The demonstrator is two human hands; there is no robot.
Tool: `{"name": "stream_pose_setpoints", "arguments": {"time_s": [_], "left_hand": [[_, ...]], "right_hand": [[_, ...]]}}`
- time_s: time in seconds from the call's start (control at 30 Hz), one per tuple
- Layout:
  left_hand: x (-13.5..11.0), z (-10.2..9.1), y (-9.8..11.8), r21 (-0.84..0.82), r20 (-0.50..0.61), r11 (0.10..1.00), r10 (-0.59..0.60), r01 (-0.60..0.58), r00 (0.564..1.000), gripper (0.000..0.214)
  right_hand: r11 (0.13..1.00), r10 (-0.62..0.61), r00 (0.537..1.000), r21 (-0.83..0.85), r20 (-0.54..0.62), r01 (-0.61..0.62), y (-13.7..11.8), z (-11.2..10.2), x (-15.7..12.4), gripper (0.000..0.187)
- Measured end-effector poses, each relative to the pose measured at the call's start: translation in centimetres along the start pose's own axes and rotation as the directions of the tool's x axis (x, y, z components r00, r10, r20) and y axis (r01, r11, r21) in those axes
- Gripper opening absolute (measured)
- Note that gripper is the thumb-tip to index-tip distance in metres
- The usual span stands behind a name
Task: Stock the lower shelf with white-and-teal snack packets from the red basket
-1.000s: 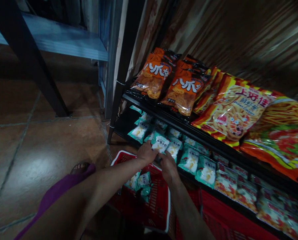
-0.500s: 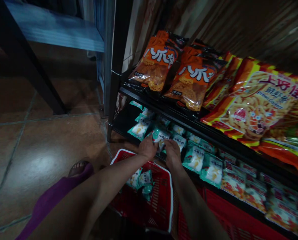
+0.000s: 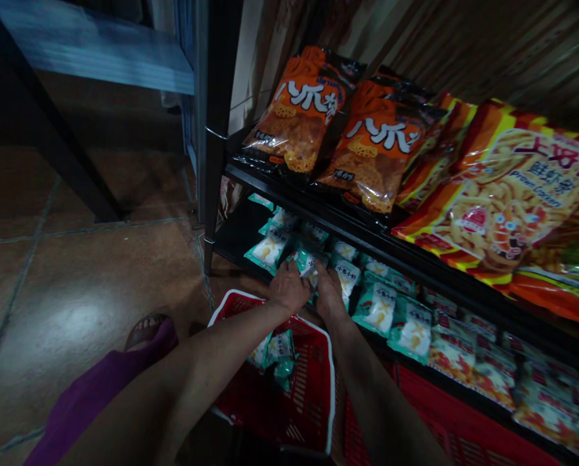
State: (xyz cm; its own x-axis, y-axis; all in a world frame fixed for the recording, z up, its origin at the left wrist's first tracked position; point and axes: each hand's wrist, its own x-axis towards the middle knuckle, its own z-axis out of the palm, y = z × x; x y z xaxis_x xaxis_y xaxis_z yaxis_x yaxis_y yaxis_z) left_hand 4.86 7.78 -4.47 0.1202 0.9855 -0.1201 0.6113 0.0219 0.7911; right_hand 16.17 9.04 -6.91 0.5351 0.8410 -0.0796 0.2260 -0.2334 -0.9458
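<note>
Both hands reach down to the lower shelf and meet at a small green-and-white snack packet [image 3: 307,262]. My left hand [image 3: 289,285] grips the packet's left side, fingers curled. At its right side, my right hand [image 3: 328,286] has its fingers closed on the packet; some fingertips are hidden. The packet lies at the shelf's front, in a row of similar ones. To its left is a matching packet [image 3: 268,246], to its right another packet [image 3: 346,275]. Beneath my forearms stands a red basket [image 3: 313,375] with a white rim, holding several of these green packets [image 3: 280,349].
The upper shelf [image 3: 279,188] carries orange chip bags [image 3: 299,116] and a large prawn cracker bag [image 3: 507,194]. A dark shelf post [image 3: 215,129] rises at the left. More red crates [image 3: 444,414] sit under the shelf. My sandalled foot [image 3: 146,329] is on the tiled floor.
My hands have pressed slightly lower and closer around the packet, which sits nearer its neighbours in the row. The view has shifted a little.
</note>
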Motion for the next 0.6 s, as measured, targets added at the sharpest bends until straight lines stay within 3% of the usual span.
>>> {"name": "stream_pose_setpoints", "arguments": {"time_s": [0.13,0.3,0.6], "left_hand": [[0.3,-0.1,0.2,-0.023,0.048,0.999,-0.031,0.032,0.998,0.043],[1.0,0.0,0.0,-0.066,0.045,0.997,-0.032,0.035,0.998,0.046],[2.0,0.4,-0.3,-0.047,0.051,0.999,-0.011,0.013,0.999,0.041]], "right_hand": [[0.994,0.1,0.995,0.045,-0.021,-0.099,-1.3,0.5,-0.5,0.042],[0.986,0.165,0.982,-0.014,-0.088,-0.167,-2.4,0.9,-1.1,0.045],[0.988,0.15,0.976,-0.021,-0.158,-0.155,-3.1,1.6,-1.6,0.054]]}}
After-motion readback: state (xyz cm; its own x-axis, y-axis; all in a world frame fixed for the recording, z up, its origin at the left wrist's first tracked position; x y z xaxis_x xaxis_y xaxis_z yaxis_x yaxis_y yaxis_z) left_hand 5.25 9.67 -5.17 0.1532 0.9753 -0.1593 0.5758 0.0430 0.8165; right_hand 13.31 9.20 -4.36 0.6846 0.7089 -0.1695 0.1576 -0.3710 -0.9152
